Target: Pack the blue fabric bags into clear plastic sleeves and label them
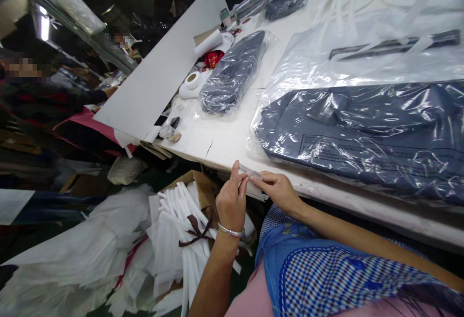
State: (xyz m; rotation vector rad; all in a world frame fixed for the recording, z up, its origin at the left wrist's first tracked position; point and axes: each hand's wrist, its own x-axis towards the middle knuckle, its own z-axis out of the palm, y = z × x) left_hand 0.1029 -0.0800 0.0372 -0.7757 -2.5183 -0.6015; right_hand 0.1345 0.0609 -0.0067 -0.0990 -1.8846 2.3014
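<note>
My left hand point(232, 200) and my right hand point(277, 190) meet at the near edge of the white table point(221, 138). Together they pinch a small clear plastic strip point(250, 171) between thumbs and fingertips. A silver bracelet circles my left wrist. Just beyond the hands lies a dark blue folded garment in a clear plastic bag point(362, 133), flat on the table. A second bagged dark garment point(234, 73) lies further back to the left.
A cardboard box of white strips tied with a brown ribbon point(188, 230) stands below the table edge. White fabric piles point(72, 264) cover the floor at left. Tape rolls point(192, 81), a white board point(163, 65) and other people sit at the far left.
</note>
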